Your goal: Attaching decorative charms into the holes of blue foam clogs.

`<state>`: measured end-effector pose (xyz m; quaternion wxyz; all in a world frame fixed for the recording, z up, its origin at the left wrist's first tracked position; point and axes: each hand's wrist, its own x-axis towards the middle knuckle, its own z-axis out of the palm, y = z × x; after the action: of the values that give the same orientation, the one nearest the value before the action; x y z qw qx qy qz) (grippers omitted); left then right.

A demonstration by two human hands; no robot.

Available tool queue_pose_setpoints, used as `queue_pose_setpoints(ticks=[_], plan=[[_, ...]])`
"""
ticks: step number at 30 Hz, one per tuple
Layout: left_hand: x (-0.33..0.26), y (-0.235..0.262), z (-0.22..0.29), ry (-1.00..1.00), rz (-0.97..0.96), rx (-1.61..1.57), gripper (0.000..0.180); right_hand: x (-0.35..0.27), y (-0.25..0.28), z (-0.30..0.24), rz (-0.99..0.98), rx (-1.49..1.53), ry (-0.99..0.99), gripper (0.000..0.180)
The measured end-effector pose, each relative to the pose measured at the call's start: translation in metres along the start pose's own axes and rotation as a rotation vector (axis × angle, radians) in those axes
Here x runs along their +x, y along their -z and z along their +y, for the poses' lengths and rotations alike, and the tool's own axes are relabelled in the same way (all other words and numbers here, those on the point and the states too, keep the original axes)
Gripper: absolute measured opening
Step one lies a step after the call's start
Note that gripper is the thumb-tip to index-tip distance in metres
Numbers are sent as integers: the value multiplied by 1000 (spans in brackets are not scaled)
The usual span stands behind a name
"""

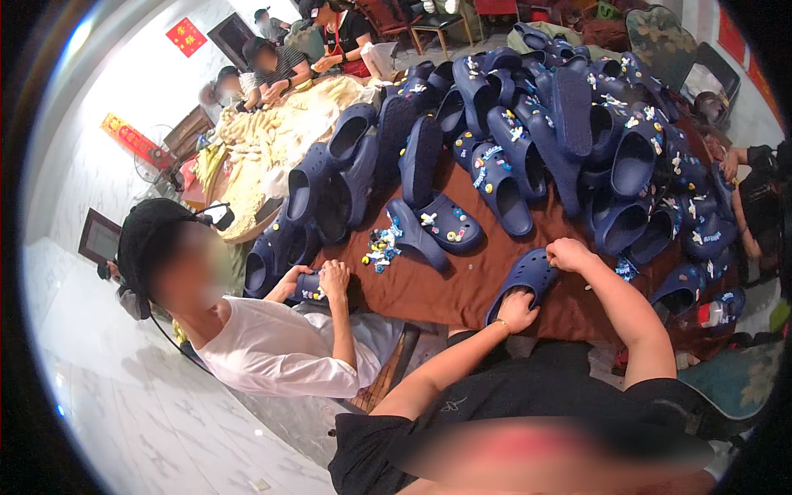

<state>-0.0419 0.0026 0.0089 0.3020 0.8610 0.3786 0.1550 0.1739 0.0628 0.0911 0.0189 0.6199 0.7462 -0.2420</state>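
Note:
A navy clog with holes in its upper (528,276) lies near the table's front edge, before me. My left hand (518,311) reaches into its foot opening, fingers closed on it and partly hidden inside. At the clog's toe end my right hand (568,254) is pinched against the upper; whatever its fingertips hold is too small to make out. Just beyond lie a decorated navy clog (452,224) and another one tipped on its side (415,235). Beside them sits a small heap of colourful shoe charms (381,250).
A brown cloth (388,289) covers the table. Navy clogs with charms (569,107) are piled across its far and right sides. To my left a person in white (272,342) handles another clog (310,286). Farther back, people sit around a table heaped with pale yellow pieces (264,136).

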Motion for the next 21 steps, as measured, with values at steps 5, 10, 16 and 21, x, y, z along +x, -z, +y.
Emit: queue_pose_setpoints(ticks=[5,10,16,21], plan=[[0,-4,-2,7,5,-1,32,6,4,0,52,-100,-23,24],[0,-4,0,-1,24,20,32,18,14,7,-158,-186,-111,39],[2,-4,0,7,6,18,32,38,15,1,-249,-368,-109,46],[1,-5,-1,8,-7,19,33,43,20,-2,-286,-358,-81,49]])
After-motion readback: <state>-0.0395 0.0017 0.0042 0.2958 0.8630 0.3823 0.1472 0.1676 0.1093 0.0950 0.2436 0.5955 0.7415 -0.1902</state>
